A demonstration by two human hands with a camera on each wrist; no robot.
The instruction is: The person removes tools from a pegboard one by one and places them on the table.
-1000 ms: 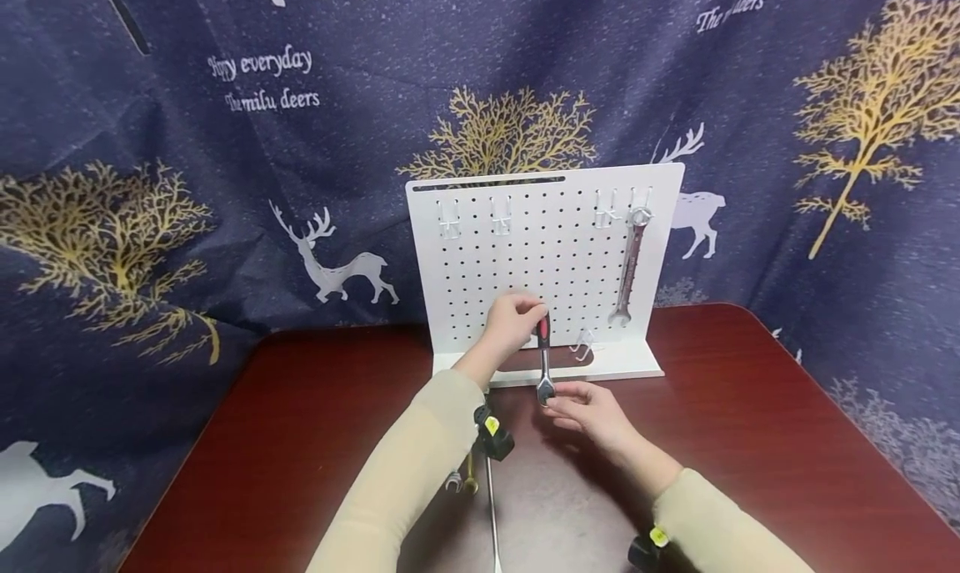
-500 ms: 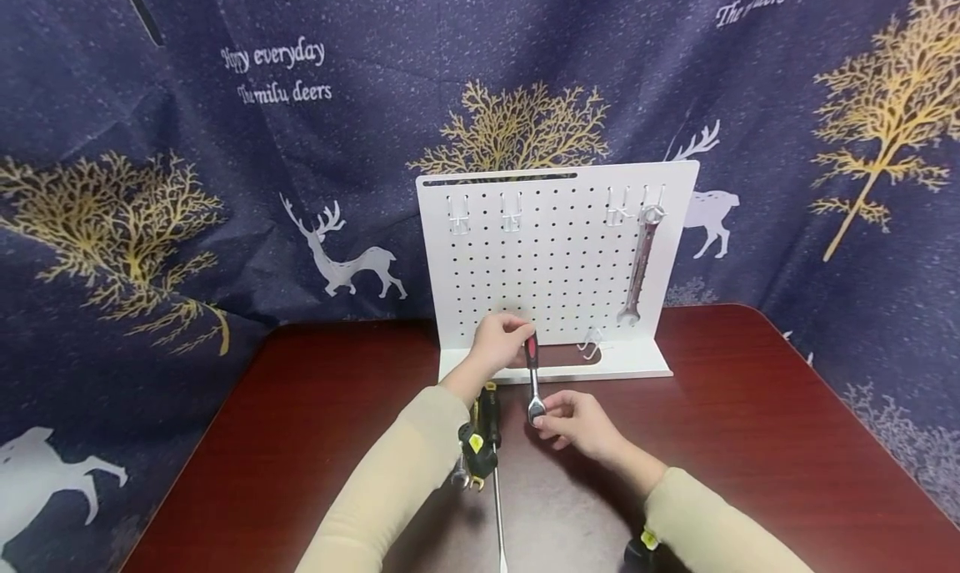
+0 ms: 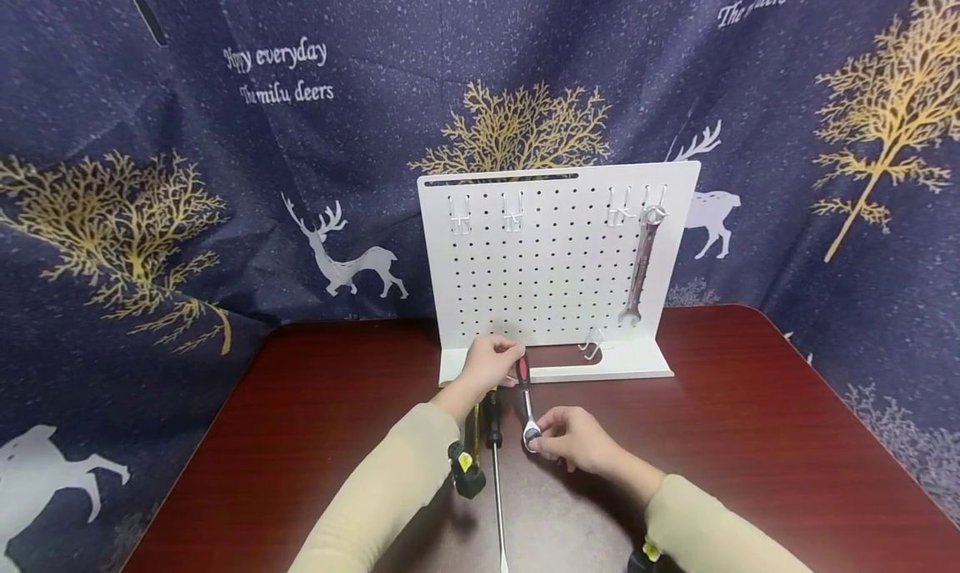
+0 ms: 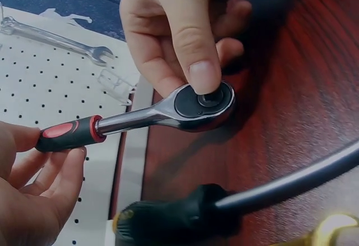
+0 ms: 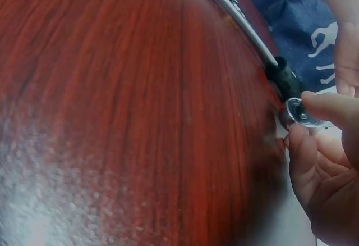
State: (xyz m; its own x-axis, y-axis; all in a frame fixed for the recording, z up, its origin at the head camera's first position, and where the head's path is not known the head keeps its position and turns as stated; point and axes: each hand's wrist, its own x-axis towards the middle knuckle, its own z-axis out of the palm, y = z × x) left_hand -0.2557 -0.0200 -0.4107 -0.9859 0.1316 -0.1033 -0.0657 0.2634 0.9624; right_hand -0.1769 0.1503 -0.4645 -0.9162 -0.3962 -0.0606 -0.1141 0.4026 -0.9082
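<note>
A ratchet wrench [image 4: 132,118] with a black and red handle and a chrome head is held between both hands. My left hand [image 3: 487,368] pinches the handle's end between thumb and fingers. At the other end, my right hand [image 3: 577,439] grips the round head, its thumb pressed on the drive stub, as the left wrist view shows. In the right wrist view the ratchet head [image 5: 300,110] sits between thumb and fingertips. Beside the ratchet a long screwdriver [image 3: 497,473] with a black handle lies on the table, just right of the left forearm.
A white pegboard [image 3: 540,264] stands at the back of the table with several wire hooks [image 3: 512,214]. A combination wrench [image 3: 641,264] hangs at its right. One loose hook [image 3: 592,344] is on the base. A brass-coloured wrench end [image 4: 336,226] shows near the screwdriver.
Both hands have brought the ratchet wrench down toward me and slightly left, away from the pegboard. Its head has come lower over the table. Both grips are kept.
</note>
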